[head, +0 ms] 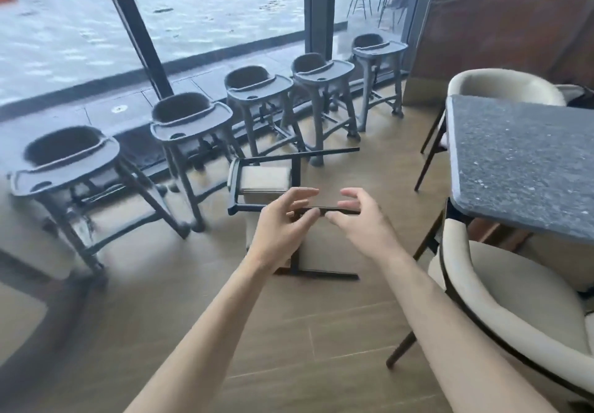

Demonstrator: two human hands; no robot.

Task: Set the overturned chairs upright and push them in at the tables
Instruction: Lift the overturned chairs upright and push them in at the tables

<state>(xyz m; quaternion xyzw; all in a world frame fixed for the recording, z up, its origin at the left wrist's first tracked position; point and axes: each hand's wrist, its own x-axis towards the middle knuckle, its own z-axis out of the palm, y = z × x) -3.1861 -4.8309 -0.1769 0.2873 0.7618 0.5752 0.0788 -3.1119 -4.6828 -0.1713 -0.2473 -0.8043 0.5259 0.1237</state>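
An overturned chair (265,179) with a cream cushion and black frame lies on its side on the wood floor in the middle of the view, its legs pointing right. My left hand (283,229) and my right hand (363,223) hover over one black leg of it, fingers apart and curled around the bar without closing on it. A grey speckled table (520,168) stands at the right. Two upright cream armchairs stand at it, one near (501,300) and one far (501,86).
Several grey high chairs (189,123) stand in a row along the glass wall behind the fallen chair. A dark pillar (321,7) divides the windows. Wood floor stretches in front of me between the high chairs and the table.
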